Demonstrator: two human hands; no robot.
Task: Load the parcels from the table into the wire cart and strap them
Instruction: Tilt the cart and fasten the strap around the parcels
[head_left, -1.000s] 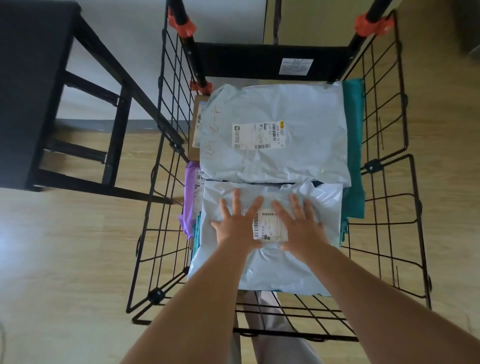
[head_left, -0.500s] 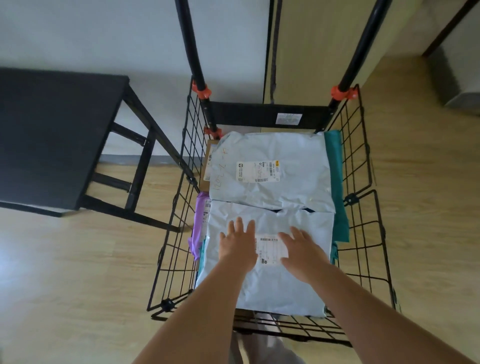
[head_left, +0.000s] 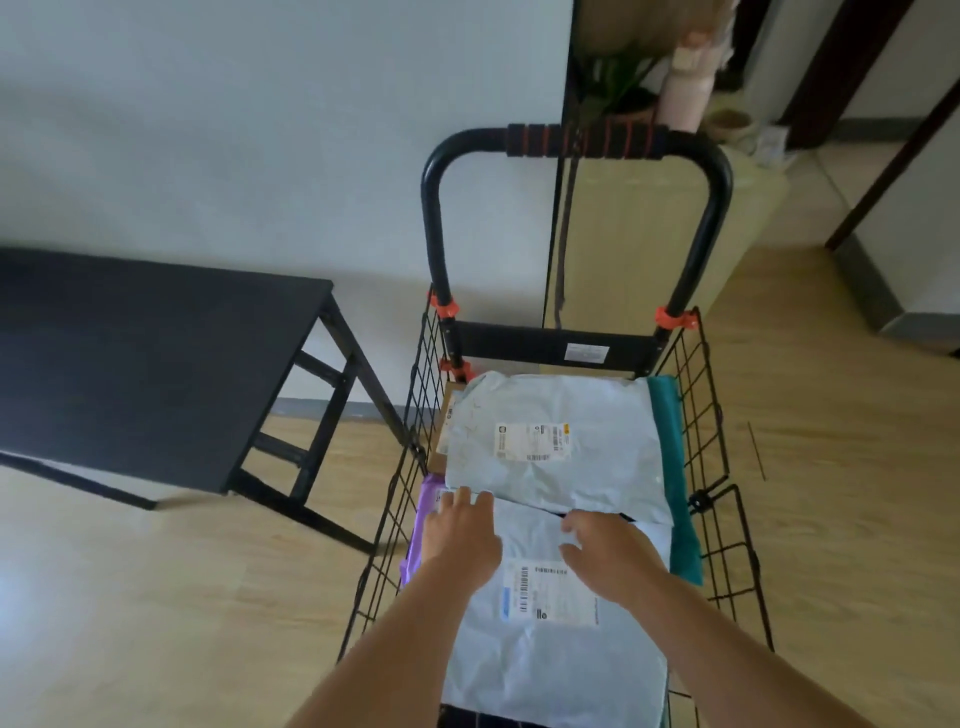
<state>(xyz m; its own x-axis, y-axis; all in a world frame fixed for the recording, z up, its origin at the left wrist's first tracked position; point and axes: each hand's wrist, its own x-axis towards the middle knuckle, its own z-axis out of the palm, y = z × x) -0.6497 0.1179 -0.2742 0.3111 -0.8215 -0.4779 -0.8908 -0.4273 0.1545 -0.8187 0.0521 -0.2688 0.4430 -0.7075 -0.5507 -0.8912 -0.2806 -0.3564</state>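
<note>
Resting flat and open-palmed, gripping nothing, the left hand (head_left: 460, 540) and right hand (head_left: 610, 558) press the near grey parcel (head_left: 550, 649) at lower centre; the far grey parcel (head_left: 550, 441) lies just beyond their fingertips inside the wire cart (head_left: 696, 415), its long axis running left-right.

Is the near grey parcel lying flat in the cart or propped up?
Flat. The near grey parcel lies label-up on the stack inside the wire cart, both hands resting on it.
</note>
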